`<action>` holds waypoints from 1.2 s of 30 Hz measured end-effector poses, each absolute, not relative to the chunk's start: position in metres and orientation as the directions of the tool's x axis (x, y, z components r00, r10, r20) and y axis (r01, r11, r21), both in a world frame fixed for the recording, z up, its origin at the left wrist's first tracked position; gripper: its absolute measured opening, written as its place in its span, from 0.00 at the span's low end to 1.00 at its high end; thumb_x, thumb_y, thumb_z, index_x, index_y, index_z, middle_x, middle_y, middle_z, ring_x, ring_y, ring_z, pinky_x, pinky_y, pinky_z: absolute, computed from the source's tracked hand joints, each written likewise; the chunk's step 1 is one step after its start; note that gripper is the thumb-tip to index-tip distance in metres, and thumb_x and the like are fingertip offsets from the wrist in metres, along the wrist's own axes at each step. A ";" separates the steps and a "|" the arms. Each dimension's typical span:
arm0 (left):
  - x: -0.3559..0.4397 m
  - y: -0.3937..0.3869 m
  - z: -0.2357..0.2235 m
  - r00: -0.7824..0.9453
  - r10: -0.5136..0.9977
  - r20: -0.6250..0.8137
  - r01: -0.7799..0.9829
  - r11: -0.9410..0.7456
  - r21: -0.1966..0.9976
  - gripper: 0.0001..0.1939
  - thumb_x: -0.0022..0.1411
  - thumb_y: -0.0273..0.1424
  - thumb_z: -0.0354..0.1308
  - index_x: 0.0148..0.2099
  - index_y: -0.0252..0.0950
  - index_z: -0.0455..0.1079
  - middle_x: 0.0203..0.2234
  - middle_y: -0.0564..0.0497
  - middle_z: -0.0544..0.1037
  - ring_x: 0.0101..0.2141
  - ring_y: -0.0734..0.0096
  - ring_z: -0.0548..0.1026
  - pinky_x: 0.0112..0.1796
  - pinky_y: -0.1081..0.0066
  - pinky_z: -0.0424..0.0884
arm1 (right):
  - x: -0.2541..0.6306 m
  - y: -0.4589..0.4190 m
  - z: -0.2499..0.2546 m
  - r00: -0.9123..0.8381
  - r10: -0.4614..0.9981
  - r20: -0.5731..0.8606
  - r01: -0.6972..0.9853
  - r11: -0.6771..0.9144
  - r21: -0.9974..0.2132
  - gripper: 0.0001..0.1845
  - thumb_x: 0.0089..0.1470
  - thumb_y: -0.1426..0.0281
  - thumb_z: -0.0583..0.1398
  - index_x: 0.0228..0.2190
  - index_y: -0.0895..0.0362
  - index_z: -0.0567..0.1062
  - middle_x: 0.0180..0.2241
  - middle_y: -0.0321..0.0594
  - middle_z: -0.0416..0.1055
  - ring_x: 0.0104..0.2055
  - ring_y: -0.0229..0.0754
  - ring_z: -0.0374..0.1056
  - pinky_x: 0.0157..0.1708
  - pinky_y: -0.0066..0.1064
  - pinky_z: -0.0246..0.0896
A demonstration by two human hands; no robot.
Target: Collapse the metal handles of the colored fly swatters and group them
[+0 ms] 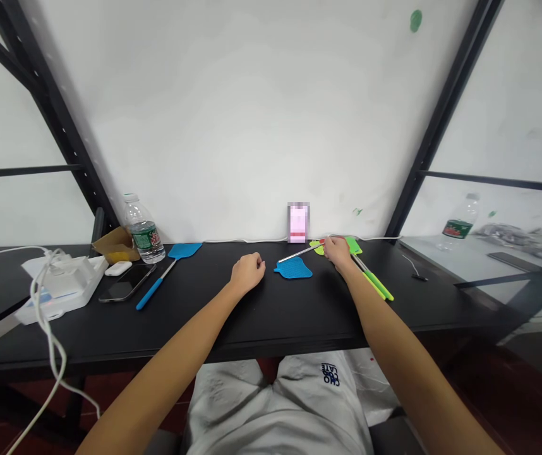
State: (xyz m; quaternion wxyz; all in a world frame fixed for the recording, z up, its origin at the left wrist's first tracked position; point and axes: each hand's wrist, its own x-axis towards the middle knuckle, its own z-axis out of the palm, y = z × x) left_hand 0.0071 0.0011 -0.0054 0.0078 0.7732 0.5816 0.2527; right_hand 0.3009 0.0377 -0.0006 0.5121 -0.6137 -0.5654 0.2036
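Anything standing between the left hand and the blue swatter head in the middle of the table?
Nothing visible stands between the left hand and the blue swatter head; a short stretch of black tabletop separates them. The metal rod held by the right hand slants in from the far right, along the head's far edge, outside that gap.

The left hand (pixel 247 273) rests loosely curled on the surface (pixel 252 322), thumb side toward the right hand (pixel 337 251), its forearm slanting back toward the body. Apart from it and slightly farther forward, the right hand is closed in a grip, knuckles up, with its forearm angling back and outward. Both forearms are bare.
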 end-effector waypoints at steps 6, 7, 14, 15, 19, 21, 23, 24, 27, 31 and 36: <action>-0.002 0.009 -0.005 0.182 0.917 0.355 0.930 -0.278 0.242 0.08 0.62 0.34 0.52 0.40 0.36 0.68 0.39 0.44 0.75 0.41 0.62 0.71 0.40 0.67 0.65 | 0.296 0.041 -0.009 0.311 0.897 0.313 0.473 0.139 -0.870 0.15 0.55 0.64 0.52 0.20 0.57 0.67 0.16 0.38 0.64 0.19 0.37 0.59 0.18 0.27 0.51; -0.002 0.009 -0.005 0.174 0.924 0.341 0.936 -0.262 0.234 0.09 0.61 0.34 0.52 0.41 0.36 0.68 0.40 0.44 0.74 0.42 0.61 0.71 0.41 0.66 0.65 | 0.296 0.042 -0.010 0.307 0.905 0.295 0.467 0.127 -0.875 0.15 0.55 0.64 0.52 0.20 0.57 0.67 0.16 0.38 0.65 0.18 0.37 0.59 0.18 0.26 0.51; -0.003 0.000 0.001 0.050 0.969 0.241 0.986 -0.087 0.145 0.19 0.59 0.41 0.54 0.48 0.34 0.66 0.48 0.36 0.70 0.49 0.46 0.68 0.44 0.58 0.65 | 0.300 0.046 -0.017 0.345 0.927 0.146 0.448 -0.025 -0.894 0.14 0.55 0.68 0.54 0.19 0.57 0.66 0.16 0.39 0.66 0.14 0.34 0.59 0.13 0.24 0.50; -0.003 -0.001 0.003 0.025 0.972 0.233 0.989 -0.059 0.138 0.21 0.59 0.42 0.54 0.49 0.33 0.66 0.48 0.34 0.70 0.49 0.45 0.68 0.44 0.57 0.65 | 0.300 0.047 -0.017 0.350 0.927 0.137 0.451 -0.038 -0.892 0.15 0.56 0.68 0.54 0.19 0.57 0.66 0.16 0.39 0.66 0.14 0.33 0.59 0.13 0.24 0.49; -0.007 -0.002 0.006 -0.047 0.980 0.193 0.991 0.022 0.130 0.22 0.59 0.44 0.54 0.48 0.31 0.69 0.47 0.31 0.72 0.50 0.41 0.68 0.45 0.53 0.64 | 0.300 0.046 -0.017 0.371 0.921 0.123 0.439 -0.057 -0.897 0.14 0.56 0.68 0.55 0.20 0.58 0.66 0.17 0.39 0.68 0.13 0.33 0.58 0.12 0.24 0.49; -0.009 -0.001 0.008 -0.043 0.988 0.150 0.990 0.023 0.136 0.20 0.58 0.41 0.54 0.45 0.32 0.71 0.46 0.31 0.74 0.49 0.41 0.69 0.44 0.54 0.65 | 0.299 0.046 -0.016 0.381 0.917 0.120 0.429 -0.060 -0.901 0.13 0.57 0.68 0.55 0.21 0.58 0.66 0.18 0.40 0.69 0.13 0.33 0.58 0.12 0.25 0.49; -0.010 0.000 0.009 -0.016 0.993 0.121 0.990 -0.001 0.140 0.15 0.58 0.37 0.55 0.43 0.33 0.72 0.43 0.33 0.75 0.48 0.42 0.71 0.42 0.57 0.66 | 0.298 0.045 -0.014 0.390 0.913 0.122 0.411 -0.054 -0.910 0.13 0.58 0.67 0.54 0.22 0.58 0.66 0.18 0.40 0.68 0.14 0.33 0.58 0.12 0.25 0.49; -0.010 0.000 0.009 0.002 0.993 0.117 0.990 -0.018 0.141 0.14 0.58 0.36 0.54 0.42 0.33 0.72 0.42 0.34 0.76 0.47 0.44 0.72 0.41 0.58 0.67 | 0.297 0.044 -0.013 0.392 0.911 0.129 0.401 -0.043 -0.915 0.13 0.58 0.66 0.54 0.23 0.58 0.66 0.18 0.40 0.68 0.14 0.33 0.59 0.12 0.24 0.49; -0.009 0.000 0.009 0.073 0.984 0.159 0.985 -0.096 0.143 0.10 0.60 0.33 0.53 0.40 0.34 0.72 0.41 0.36 0.76 0.46 0.48 0.73 0.40 0.60 0.67 | 0.295 0.043 -0.011 0.375 0.911 0.171 0.389 0.013 -0.921 0.14 0.58 0.64 0.54 0.23 0.57 0.66 0.17 0.39 0.66 0.15 0.34 0.59 0.13 0.24 0.49; -0.006 0.000 0.005 0.211 0.945 0.250 0.950 -0.258 0.177 0.08 0.63 0.33 0.52 0.39 0.35 0.69 0.42 0.40 0.75 0.43 0.56 0.73 0.40 0.64 0.65 | 0.291 0.040 -0.009 0.338 0.920 0.199 0.378 0.061 -0.924 0.15 0.58 0.63 0.53 0.22 0.56 0.64 0.18 0.38 0.65 0.16 0.33 0.58 0.14 0.25 0.49; -0.001 0.002 0.001 0.304 0.894 0.329 0.892 -0.388 0.230 0.06 0.64 0.33 0.53 0.39 0.36 0.68 0.39 0.45 0.73 0.40 0.63 0.71 0.40 0.68 0.64 | 0.287 0.038 -0.006 0.302 0.926 0.226 0.355 0.111 -0.928 0.16 0.57 0.61 0.53 0.22 0.56 0.64 0.17 0.36 0.64 0.16 0.34 0.58 0.15 0.25 0.50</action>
